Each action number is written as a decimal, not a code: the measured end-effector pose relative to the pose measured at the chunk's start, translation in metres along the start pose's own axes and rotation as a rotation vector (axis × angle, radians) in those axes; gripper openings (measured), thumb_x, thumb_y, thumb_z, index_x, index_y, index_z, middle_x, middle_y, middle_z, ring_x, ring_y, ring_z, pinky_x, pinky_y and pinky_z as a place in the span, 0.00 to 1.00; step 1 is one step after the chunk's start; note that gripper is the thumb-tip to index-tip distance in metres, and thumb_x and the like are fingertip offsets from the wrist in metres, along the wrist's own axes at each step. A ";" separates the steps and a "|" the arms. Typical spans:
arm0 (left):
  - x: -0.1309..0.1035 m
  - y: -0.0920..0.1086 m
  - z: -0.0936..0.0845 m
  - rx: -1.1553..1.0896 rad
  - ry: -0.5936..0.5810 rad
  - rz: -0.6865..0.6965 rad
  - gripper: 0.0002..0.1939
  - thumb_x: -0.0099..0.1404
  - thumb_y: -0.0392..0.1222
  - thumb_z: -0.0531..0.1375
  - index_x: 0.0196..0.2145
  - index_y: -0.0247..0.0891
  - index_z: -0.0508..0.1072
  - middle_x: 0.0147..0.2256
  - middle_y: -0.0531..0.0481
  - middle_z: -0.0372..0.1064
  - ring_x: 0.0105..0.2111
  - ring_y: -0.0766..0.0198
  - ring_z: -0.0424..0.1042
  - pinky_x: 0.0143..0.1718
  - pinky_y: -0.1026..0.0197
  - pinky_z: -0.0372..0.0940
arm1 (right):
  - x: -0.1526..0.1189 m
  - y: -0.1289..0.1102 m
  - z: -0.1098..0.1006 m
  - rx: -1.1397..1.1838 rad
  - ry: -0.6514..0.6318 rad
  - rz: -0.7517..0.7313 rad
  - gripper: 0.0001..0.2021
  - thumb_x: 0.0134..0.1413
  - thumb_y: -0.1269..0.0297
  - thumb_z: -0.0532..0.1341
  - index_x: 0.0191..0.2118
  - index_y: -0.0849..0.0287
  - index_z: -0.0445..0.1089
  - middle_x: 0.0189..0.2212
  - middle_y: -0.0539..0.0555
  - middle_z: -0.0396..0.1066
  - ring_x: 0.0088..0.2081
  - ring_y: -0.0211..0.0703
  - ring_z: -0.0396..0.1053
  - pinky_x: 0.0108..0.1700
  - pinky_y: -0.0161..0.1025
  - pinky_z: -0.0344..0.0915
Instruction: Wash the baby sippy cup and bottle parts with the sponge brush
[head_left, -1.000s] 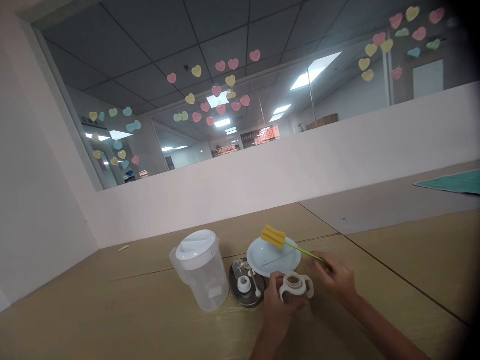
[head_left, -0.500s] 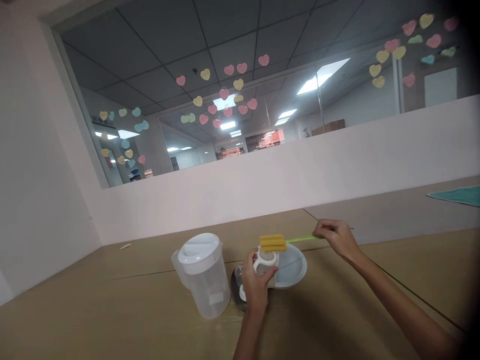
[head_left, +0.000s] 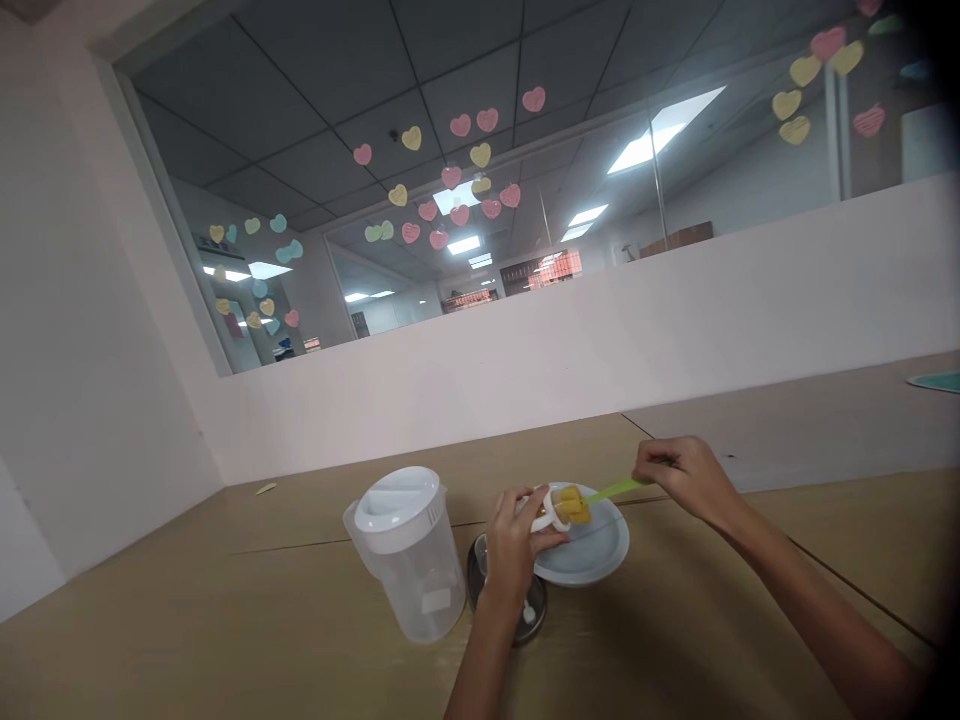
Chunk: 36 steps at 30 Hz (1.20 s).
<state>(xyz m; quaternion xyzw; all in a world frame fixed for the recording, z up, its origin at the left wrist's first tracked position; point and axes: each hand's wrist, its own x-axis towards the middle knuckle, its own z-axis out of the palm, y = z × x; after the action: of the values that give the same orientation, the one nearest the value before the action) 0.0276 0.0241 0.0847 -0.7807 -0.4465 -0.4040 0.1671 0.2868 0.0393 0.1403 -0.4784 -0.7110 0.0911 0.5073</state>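
My left hand (head_left: 512, 545) is wrapped round a small clear cup with a white rim (head_left: 554, 510), tilted so that its mouth faces right. The yellow sponge head of a bottle brush (head_left: 576, 507) sits at that mouth, its far end inside the cup. My right hand (head_left: 690, 478) pinches the brush's thin green handle (head_left: 616, 489) from the right. Below the cup stands a pale, shallow basin (head_left: 600, 568). Partly hidden by my left wrist is a dark round dish (head_left: 531, 627) with small clear and white parts in it.
A clear plastic pitcher with a white lid (head_left: 420, 575) stands left of my left hand. A small pale scrap (head_left: 266, 488) lies farther left on the wooden table (head_left: 300, 620). Behind the table rises a low wall (head_left: 525, 360) under a window. A teal cloth (head_left: 937, 382) shows at far right.
The cup has tipped from nearly upright to facing right. The sponge head, previously lying across above the rim, has come down and partly into the mouth.
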 end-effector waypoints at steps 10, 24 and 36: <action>0.006 0.007 -0.004 0.109 -0.082 0.165 0.33 0.49 0.49 0.67 0.53 0.47 0.66 0.41 0.48 0.67 0.40 0.59 0.67 0.41 0.57 0.65 | -0.005 -0.008 0.031 0.072 -0.042 -0.034 0.10 0.39 0.63 0.53 0.16 0.58 0.65 0.15 0.47 0.64 0.22 0.37 0.60 0.27 0.34 0.52; 0.000 -0.024 -0.023 0.205 -0.120 0.146 0.26 0.56 0.43 0.64 0.52 0.48 0.65 0.44 0.46 0.68 0.43 0.56 0.67 0.45 0.54 0.61 | 0.001 0.040 -0.052 -0.358 0.209 0.292 0.10 0.44 0.62 0.54 0.17 0.57 0.65 0.18 0.55 0.65 0.23 0.41 0.56 0.27 0.39 0.45; -0.086 0.075 0.035 -0.350 -0.066 0.137 0.41 0.49 0.58 0.64 0.56 0.36 0.60 0.39 0.38 0.72 0.36 0.51 0.72 0.42 0.49 0.66 | -0.007 0.077 0.050 -0.313 -0.197 0.198 0.07 0.29 0.75 0.59 0.12 0.59 0.60 0.12 0.53 0.63 0.18 0.41 0.63 0.24 0.36 0.52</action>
<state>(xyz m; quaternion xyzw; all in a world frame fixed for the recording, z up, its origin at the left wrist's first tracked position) 0.0835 -0.0433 0.0034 -0.8392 -0.3207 -0.4373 0.0411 0.2921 0.0915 0.0651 -0.6078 -0.7121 0.0752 0.3433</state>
